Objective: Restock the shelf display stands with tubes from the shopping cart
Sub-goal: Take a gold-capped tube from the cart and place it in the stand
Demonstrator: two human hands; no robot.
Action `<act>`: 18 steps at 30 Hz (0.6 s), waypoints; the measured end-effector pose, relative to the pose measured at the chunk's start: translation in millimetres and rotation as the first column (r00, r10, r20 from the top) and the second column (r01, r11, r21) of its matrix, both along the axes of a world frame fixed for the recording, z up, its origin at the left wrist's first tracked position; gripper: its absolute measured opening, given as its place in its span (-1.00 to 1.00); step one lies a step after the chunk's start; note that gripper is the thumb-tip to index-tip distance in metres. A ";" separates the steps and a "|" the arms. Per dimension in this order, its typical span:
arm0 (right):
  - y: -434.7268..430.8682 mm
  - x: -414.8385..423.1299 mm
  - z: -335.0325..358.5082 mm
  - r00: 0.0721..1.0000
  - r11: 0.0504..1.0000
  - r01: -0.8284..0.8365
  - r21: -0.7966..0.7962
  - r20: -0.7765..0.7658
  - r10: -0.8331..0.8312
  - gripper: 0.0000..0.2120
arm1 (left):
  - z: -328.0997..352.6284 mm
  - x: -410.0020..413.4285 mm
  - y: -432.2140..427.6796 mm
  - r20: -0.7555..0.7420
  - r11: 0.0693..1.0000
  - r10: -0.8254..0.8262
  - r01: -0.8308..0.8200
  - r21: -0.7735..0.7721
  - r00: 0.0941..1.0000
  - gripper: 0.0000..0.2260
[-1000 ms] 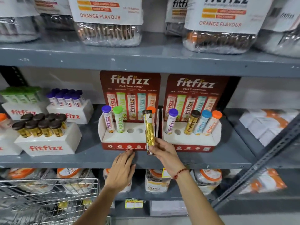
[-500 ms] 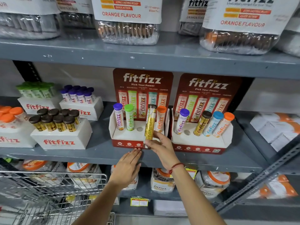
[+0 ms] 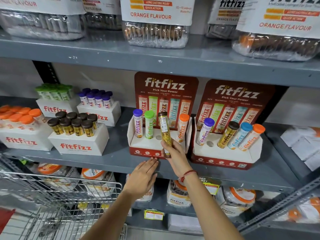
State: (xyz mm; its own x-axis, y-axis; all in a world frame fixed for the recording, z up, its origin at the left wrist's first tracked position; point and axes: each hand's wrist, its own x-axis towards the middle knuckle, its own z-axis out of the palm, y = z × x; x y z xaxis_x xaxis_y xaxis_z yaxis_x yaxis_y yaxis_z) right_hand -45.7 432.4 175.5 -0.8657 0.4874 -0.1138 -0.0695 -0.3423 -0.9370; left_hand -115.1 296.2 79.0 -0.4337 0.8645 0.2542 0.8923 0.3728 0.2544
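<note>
- A grey metal shelf [image 3: 107, 160] in a stockroom or shop aisle is seen, with two red display stands side by side on it and white boxes of capped tubes to the left; large clear tubs are stored on the shelf above.
- The wire shopping cart [image 3: 57, 193] is parked at lower left, below the shelf edge; what remains in it cannot be made out.
- The left display stand [image 3: 147, 144] is filled with a purple-capped tube [image 3: 138, 125], a green-capped tube [image 3: 149, 126] and an orange-capped tube [image 3: 181, 127]; at least one empty hole [image 3: 158, 137] is visible between green and orange.
- A gold tube with a brown cap [image 3: 165, 130] is gripped around its lower half by the right hand [image 3: 174, 155], fingers closed on it. It is held roughly upright in front of the stand, its base below the level of the holes, so it is not yet seated.
- The left hand [image 3: 144, 175] is laid flat and open, holding nothing, its fingertips at the stand's front lip, apparently to steady it.
- The step in hand is judged to be insertion of the gold tube into the left stand.
- For the next move, the tube's base would need to be lifted above the tray, lined up over the free hole and lowered straight, clear of the neighbouring tubes.
- The right display stand [image 3: 225, 153] also shows an open hole [image 3: 209, 143].
</note>
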 end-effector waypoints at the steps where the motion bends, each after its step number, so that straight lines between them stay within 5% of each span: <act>1: 1.3 -0.4 -0.6 1.000 0.999 -0.002 0.042 -0.001 0.002 -0.90 | 0.1 0.0 0.1 -0.001 1.000 -0.005 0.005 0.002 1.000 -0.45; 5: 4.9 -0.2 -1.4 1.000 0.983 0.005 0.183 0.020 -0.008 -0.74 | -1.5 0.0 0.3 -0.005 1.000 -0.008 0.008 0.013 1.000 -0.45; 12: 2.6 0.9 11.4 0.989 0.935 -0.135 -0.327 -0.102 0.107 -0.76 | -5.0 -1.6 0.6 -0.037 0.999 -0.013 0.014 0.030 0.999 -0.46; 18: 2.1 -3.0 6.7 0.993 0.960 -0.112 -0.255 -0.068 0.098 -0.83 | -11.7 -4.8 2.1 -0.060 0.999 -0.021 0.024 0.045 0.998 -0.57</act>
State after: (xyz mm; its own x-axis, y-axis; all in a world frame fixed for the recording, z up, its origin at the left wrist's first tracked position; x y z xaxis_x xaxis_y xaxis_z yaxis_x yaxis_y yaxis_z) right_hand -48.7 434.6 182.2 -0.9188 0.3537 -0.1753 -0.0683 -0.5797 -0.8119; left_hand -119.9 298.3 67.3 -0.3973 0.8605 0.3187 0.9144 0.3417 0.2172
